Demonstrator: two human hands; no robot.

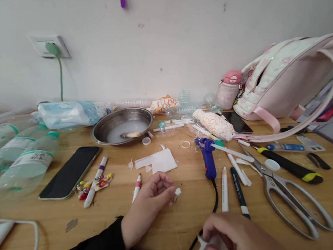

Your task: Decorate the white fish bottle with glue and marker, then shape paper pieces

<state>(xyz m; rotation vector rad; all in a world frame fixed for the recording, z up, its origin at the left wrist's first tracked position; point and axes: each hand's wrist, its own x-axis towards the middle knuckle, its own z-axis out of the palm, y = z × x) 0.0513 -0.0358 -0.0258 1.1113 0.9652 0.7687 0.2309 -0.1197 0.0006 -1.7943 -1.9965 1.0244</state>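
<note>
My left hand [155,202] is just above the table in the middle, its fingers curled in and the thumb pressed towards them. A small white scrap [177,192] shows right at the thumb tip; whether it is pinched or lies on the wood I cannot tell. At the bottom edge, my right hand [239,235] pinches a torn piece of white paper [202,246] between thumb and fingers. Beyond the left hand lies a cut white sheet [163,160] with small scraps around it. A red-banded marker [136,187] rests beside that hand. A blue glue gun [208,160] lies between and beyond the hands.
Large scissors [282,192], a white pencil [224,190] and a black marker [239,191] lie to the right. Farther back are a metal bowl [98,134], a painted fish shape [214,124] and a pink bag [271,93]. A phone [70,174] and plastic bottles [29,164] stand left.
</note>
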